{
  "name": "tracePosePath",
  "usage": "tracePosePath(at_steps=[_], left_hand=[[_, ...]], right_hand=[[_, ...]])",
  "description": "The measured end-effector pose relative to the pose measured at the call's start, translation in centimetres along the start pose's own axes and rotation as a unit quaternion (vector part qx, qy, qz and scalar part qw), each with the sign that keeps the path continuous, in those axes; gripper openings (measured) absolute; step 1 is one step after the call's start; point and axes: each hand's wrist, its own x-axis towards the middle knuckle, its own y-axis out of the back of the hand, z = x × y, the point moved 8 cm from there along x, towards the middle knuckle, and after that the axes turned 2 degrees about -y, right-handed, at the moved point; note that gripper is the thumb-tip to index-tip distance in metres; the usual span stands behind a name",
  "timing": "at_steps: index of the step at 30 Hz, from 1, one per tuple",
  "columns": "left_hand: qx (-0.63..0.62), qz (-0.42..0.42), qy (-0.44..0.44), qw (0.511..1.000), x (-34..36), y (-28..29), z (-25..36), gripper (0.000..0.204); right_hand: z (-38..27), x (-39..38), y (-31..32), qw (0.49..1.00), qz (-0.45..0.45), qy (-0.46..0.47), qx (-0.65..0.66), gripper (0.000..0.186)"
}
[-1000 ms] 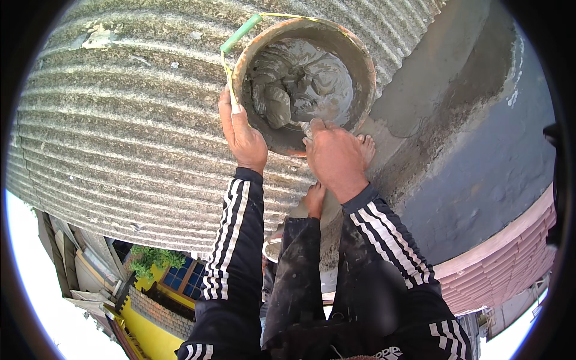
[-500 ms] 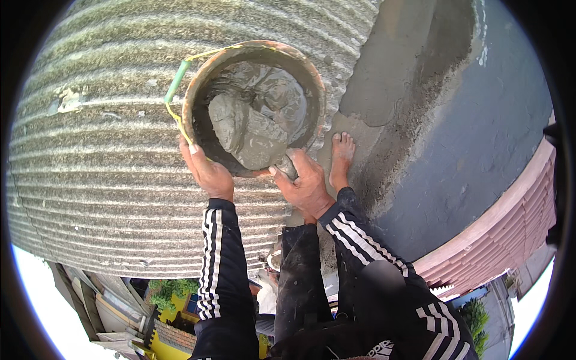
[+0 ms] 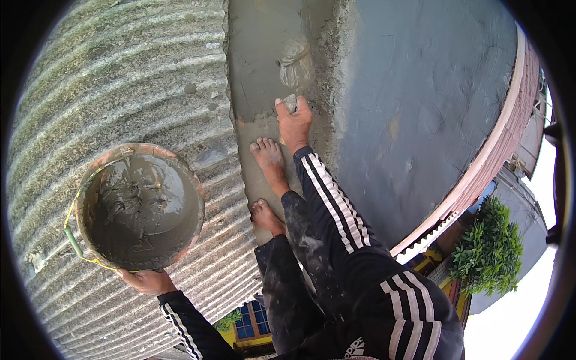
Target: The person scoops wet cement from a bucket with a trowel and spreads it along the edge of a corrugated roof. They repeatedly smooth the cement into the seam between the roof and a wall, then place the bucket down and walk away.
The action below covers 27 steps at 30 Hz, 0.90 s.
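A bucket (image 3: 193, 231) of wet grey mortar (image 3: 144, 210) sits on the corrugated roof at the left. My left hand (image 3: 147, 281) is closed on its near rim, with the fingertips partly hidden. Out ahead over the gutter-like strip, my right hand (image 3: 294, 125) is wrapped around the caked grip of what looks like a trowel (image 3: 290, 103). Just beyond the fingers lies a lump of mortar (image 3: 296, 65), which hides the blade. Smooth wet mortar (image 3: 255, 72) coats the strip around it.
Corrugated roofing sheets (image 3: 150, 90) fill the left side, their ragged edge bordering the strip. My bare feet (image 3: 270, 161) stand in the strip. A grey coated slope (image 3: 420, 120) rises on the right, ending at pink roof tiles (image 3: 474, 198). Green foliage (image 3: 489, 246) shows below.
My right hand has left the bucket and carried a load of mortar to the strip. The bucket now appears lower and farther left, with my left hand still on it.
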Motion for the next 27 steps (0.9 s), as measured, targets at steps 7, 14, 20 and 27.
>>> tracePosePath(at_steps=[7, 14, 20, 27], left_hand=[[-0.021, 0.025, 0.149, 0.988, -0.1, 0.5, -0.9, 0.058], [-0.171, 0.034, 0.174, 0.969, -0.3, -0.1, -2.1, 0.046], [-0.073, 0.027, 0.154, 0.985, -0.4, 0.4, -1.9, 0.048], [-0.017, 0.031, 0.123, 0.992, -0.5, 0.9, -3.0, 0.048]], right_hand=[[1.4, 8.6, 1.2, 0.948, -0.028, -0.182, 0.26, 0.012], [1.0, 9.2, 0.5, 0.946, -0.08, -0.228, 0.218, 0.013], [0.9, 12.5, 0.5, 0.951, -0.037, -0.21, 0.226, 0.016], [-2.4, 10.4, 3.9, 0.951, -0.033, -0.167, 0.257, 0.016]])
